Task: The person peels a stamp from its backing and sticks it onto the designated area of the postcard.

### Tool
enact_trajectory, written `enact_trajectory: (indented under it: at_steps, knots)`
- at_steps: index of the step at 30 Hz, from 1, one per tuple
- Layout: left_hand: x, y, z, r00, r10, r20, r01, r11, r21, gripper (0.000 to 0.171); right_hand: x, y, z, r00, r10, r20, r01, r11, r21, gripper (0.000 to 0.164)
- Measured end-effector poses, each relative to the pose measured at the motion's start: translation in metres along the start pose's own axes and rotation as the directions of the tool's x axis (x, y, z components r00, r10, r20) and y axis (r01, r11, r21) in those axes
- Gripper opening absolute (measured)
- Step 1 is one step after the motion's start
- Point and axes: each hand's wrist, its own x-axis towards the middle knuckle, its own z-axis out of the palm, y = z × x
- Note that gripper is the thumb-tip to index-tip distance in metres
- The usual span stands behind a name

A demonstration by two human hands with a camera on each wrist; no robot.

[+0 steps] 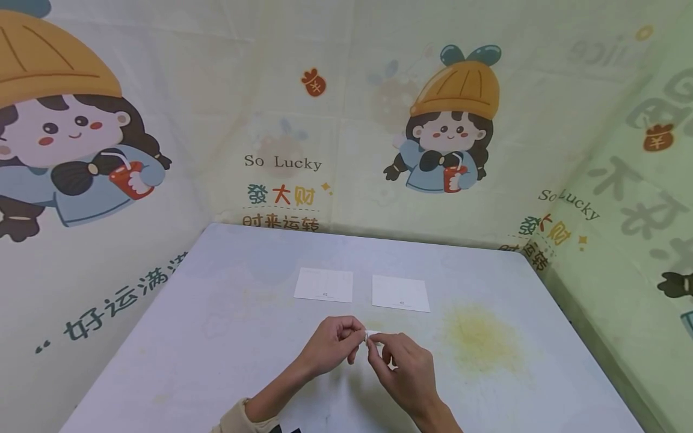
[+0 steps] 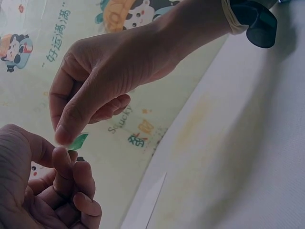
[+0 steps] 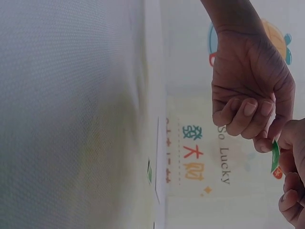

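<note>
Both hands meet over the near middle of the table. Between their fingertips is a small flat piece (image 1: 371,332), white on the side facing up in the head view and green (image 3: 275,156) in the right wrist view. My left hand (image 1: 332,346) pinches one end between thumb and forefinger. The thumb and forefinger of my right hand (image 1: 403,367) pinch the other end. In the left wrist view the green side (image 2: 78,141) shows just past the fingertips. The fingers cover much of the piece, and its exact kind I cannot tell.
Beyond the hands, two white cards lie side by side on the table (image 1: 216,337), a left card (image 1: 323,285) and a right card (image 1: 400,293). A small green patch (image 3: 149,172) shows near the tabletop in the right wrist view. Printed cloth (image 1: 346,120) hangs around the table.
</note>
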Motion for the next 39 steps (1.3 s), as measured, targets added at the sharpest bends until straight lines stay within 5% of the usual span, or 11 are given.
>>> enact_trajectory:
  at_steps: [28,34,39]
  knots:
    - [-0.003,-0.001,-0.005,0.999,-0.033,-0.026,0.033,0.999,-0.025,0.017,-0.004,0.007,-0.005,0.993,0.11,-0.04,-0.111,0.994,-0.014,0.028]
    - [-0.004,-0.002,-0.006,0.998,-0.051,-0.037,0.05,0.998,-0.022,0.017,-0.009,0.012,-0.007,0.99,0.135,-0.034,-0.137,0.99,-0.042,0.004]
    - [-0.005,-0.001,-0.006,0.997,-0.057,-0.046,0.056,0.998,-0.029,0.017,-0.01,0.013,-0.007,0.989,0.145,-0.039,-0.146,0.989,-0.034,0.007]
